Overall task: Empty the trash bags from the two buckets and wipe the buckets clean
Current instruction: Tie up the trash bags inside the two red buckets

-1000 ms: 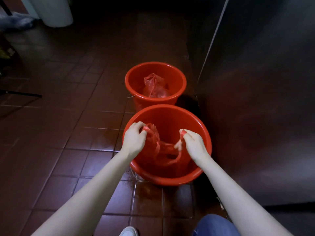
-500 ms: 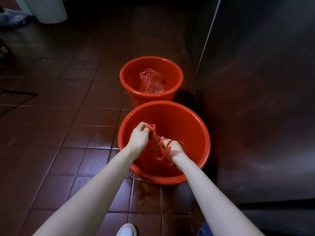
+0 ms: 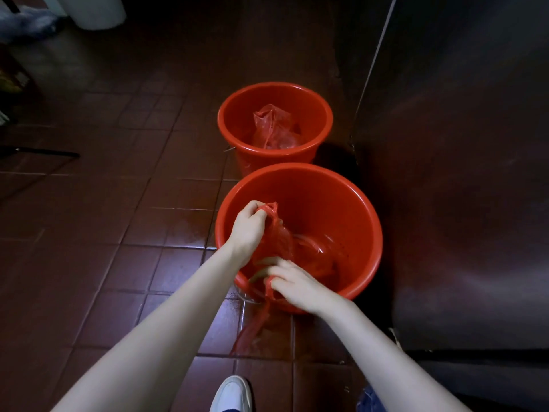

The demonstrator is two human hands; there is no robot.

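The right hand (image 3: 300,285) has crossed to the near bucket's (image 3: 350,197) 7 o'clock rim, pinching one bag (image 3: 279,239) handle while the left hand (image 3: 248,228) grips the other, so lifting looks imminent.

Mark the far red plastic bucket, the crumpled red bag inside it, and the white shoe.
far red plastic bucket (image 3: 322,113): head view, right rim.
crumpled red bag (image 3: 271,126): head view, bag middle.
white shoe (image 3: 233,394): head view, toe top.
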